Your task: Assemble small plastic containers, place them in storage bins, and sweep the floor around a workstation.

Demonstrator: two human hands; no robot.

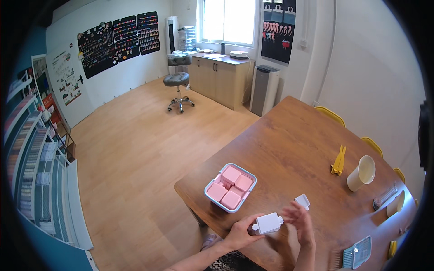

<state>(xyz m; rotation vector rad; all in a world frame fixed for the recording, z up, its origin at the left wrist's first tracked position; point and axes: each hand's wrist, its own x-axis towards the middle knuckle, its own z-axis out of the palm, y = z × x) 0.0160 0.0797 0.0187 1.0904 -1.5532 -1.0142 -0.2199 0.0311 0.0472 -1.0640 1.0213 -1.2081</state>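
Left hand [242,232] pinches the white box [268,222] by its left side, presumably to steady it near the table [271,149] edge. Right hand [300,220]: fingers loosely spread alongside; contact with small white piece [302,201] unclear. Basket [246,196] corrals pink boxes [231,175].

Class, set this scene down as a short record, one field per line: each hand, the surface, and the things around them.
Left hand: holding a small white box with knobbly ends
Right hand: open, beside the box
Near right hand: small white piece; contact unclear
Surface: brown wooden table
Left on table: blue-rimmed basket holding four pink square-topped blocks
Right on table: yellow two-pronged object, cream cup
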